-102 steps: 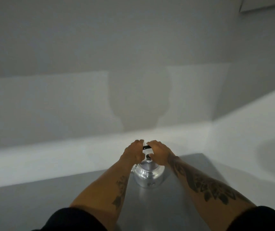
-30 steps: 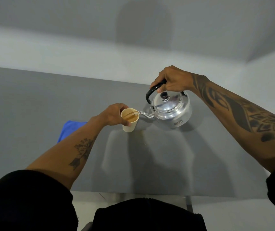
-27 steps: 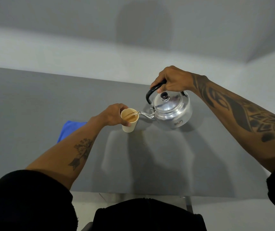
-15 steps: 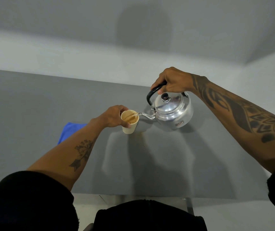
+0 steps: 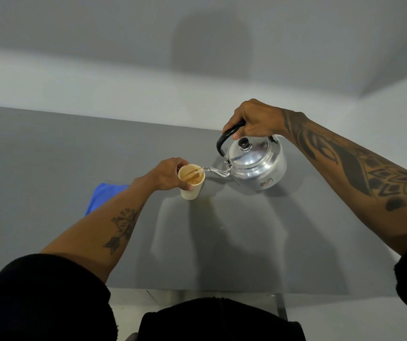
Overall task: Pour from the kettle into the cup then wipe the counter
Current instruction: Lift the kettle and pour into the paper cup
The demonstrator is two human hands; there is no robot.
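Hands: left hand (image 5: 166,174) gripping cup (image 5: 191,182) standing on desk (image 5: 49,156) | right hand (image 5: 255,120) clamping black handle, tilting kettle (image 5: 255,166), spout streaming brown liquid into cup | blue cloth (image 5: 102,195) lying left, behind forearm

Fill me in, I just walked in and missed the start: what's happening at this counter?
A person is pouring. The right hand tilts a metal kettle by its black handle; the left hand steadies a paper cup, already well filled with brown liquid. A blue cloth lies on the grey counter, unused.
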